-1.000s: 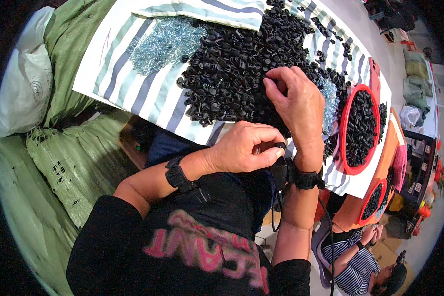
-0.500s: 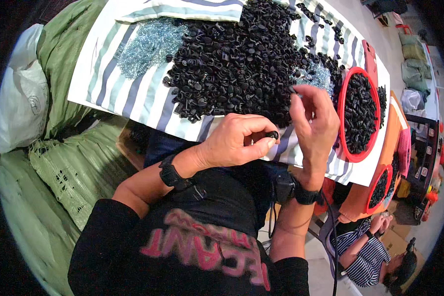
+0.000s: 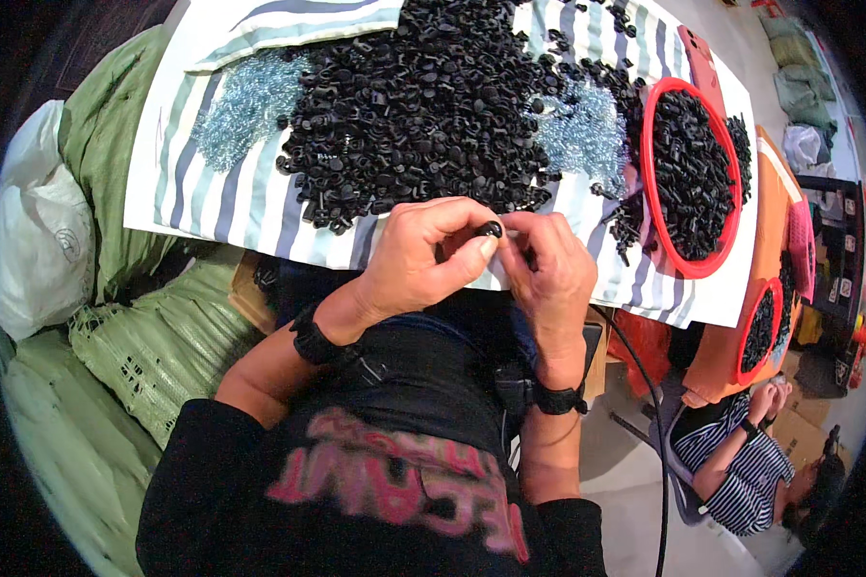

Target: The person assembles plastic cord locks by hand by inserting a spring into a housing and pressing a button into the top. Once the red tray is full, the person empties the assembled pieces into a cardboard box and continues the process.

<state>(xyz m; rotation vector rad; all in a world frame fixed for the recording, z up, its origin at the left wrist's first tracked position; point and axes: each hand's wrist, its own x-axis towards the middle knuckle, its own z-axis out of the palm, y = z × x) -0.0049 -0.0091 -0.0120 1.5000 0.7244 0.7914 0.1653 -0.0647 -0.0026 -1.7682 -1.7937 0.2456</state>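
My left hand (image 3: 431, 252) pinches a small round black plastic piece (image 3: 489, 230), like part of a cord lock, between thumb and forefinger. Right beside it, my right hand (image 3: 554, 264) has its thumb and fingertips drawn together, close against the piece. Whatever those right fingertips hold is hidden. Both hands are over the near edge of the table, just in front of a large heap of black plastic pieces (image 3: 404, 125). Shiny bluish small pieces, too fine to make out, form one pile (image 3: 250, 104) left of the heap and another (image 3: 582, 135) right of it.
A striped cloth (image 3: 250, 207) covers the white table. On the right stands a red-rimmed basket (image 3: 651, 192) of black pieces, with a red phone-shaped object (image 3: 700, 67) behind it. Green sacks (image 3: 168, 337) crowd the left. A co-worker (image 3: 736, 481) sits at the lower right; a black cable (image 3: 656, 404) hangs nearby.
My right hand has come from the edge of the heap to my left hand, its fingers closing together. My left hand keeps its black piece. The whole view has shifted slightly.
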